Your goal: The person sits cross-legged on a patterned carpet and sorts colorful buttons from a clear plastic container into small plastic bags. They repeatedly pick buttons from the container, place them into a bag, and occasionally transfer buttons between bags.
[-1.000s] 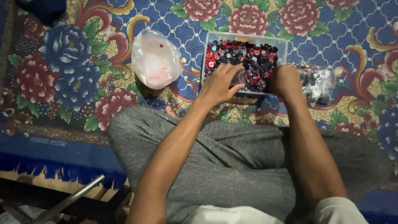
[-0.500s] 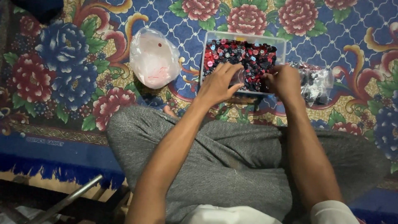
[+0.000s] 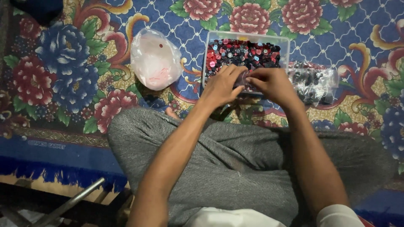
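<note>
Meeting hands [image 3: 248,82], clear button box [image 3: 286,42], white bag [image 3: 153,61]

We get soft, even indoor light from above here, a bit dim overall, with the carpet [image 3: 336,46] colours still coming through rich and no hard shadows except a faint dark patch under the hands. The white plastic bag [image 3: 155,59] is the brightest spot and looks slightly blown out, and the clear bag [image 3: 315,82] throws small glints. The bottom left corner goes murky, and the fingers [image 3: 235,73] look a touch soft.
</note>
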